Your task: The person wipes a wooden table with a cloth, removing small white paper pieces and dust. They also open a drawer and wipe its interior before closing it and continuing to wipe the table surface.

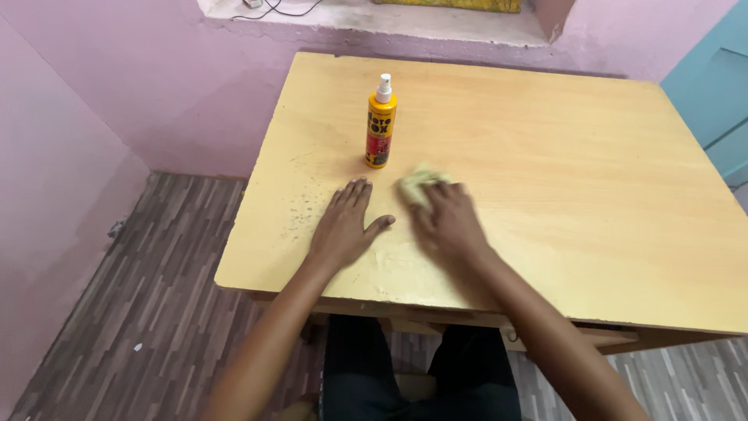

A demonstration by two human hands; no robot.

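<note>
Cloth: a small pale yellow-green cloth lay bunched on the tabletop, just right of the spray bottle; only its far part showed, the rest hidden under the fingers.
Right hand: the right hand was pressed palm-down on the cloth; its grip was loose and flat — fingers laid over the cloth rather than curled round it; the hand looked slightly blurred.
Left hand: the left hand rested flat on the tabletop just beside the right; fingers spread, thumb out toward the right hand; its grip was fully open and held nothing.
Spray bottle: a yellow-orange spray bottle with a white nozzle stood upright beyond the two hands, near the cloth but not touching it.
Tabletop: light wood, with dark specks near its left edge — in front of the left hand.
Surroundings: pink walls; a striped grey-brown floor; a blue-green door at the right.
</note>
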